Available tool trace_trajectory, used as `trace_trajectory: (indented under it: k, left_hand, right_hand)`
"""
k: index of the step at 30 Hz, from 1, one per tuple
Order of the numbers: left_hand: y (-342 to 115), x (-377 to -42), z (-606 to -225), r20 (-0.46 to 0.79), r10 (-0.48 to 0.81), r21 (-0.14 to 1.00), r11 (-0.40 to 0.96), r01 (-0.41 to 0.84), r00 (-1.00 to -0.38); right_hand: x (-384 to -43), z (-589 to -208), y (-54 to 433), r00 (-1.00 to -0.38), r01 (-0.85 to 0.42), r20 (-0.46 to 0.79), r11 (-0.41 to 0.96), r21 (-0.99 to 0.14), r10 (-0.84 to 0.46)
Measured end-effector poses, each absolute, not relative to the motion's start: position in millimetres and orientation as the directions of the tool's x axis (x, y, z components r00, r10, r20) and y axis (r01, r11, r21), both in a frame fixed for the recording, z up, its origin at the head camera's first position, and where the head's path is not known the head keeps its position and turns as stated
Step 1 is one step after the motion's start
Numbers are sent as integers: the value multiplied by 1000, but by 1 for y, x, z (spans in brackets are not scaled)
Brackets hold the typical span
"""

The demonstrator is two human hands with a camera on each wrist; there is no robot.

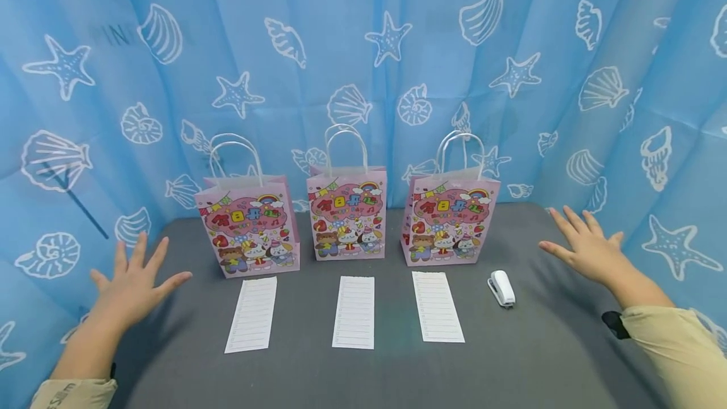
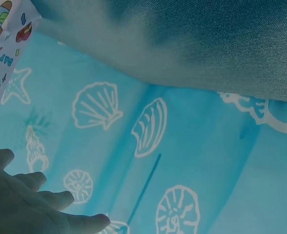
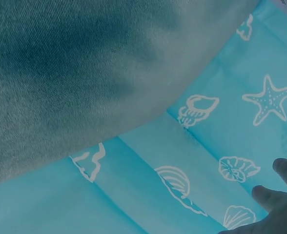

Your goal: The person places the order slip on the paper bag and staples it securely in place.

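My left hand is held over the table's left side with its fingers spread, holding nothing. On the far right my right hand has its fingers spread too and holds nothing; the white stapler is the thing closest to it. Three pink paper gift bags with cartoon animals stand in a row: a left bag, a middle bag and a right bag, white handles up. In front of them lie a left lined paper slip, a middle slip and a right slip.
A grey cloth covers the table. Behind the bags and along both sides hangs a blue curtain printed with white shells and starfish. In the left wrist view, part of a gift bag shows at the upper left.
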State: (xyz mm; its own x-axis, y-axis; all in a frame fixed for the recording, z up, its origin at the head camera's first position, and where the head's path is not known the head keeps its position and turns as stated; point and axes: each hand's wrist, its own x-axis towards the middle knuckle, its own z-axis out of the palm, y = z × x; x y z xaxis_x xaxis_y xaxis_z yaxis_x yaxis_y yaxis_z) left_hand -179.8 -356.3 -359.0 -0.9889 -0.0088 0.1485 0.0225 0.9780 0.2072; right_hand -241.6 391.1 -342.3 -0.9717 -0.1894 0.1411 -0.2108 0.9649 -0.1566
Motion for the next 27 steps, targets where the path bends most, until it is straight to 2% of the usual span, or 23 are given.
trace_trajectory:
  k: [27]
  left_hand:
    - [-350, -174, -364, 135, -10, 221, 975, 20, -991]
  right_hand:
    - [-230, -342, 395, -970, -203, 171, 961, -188, -171]
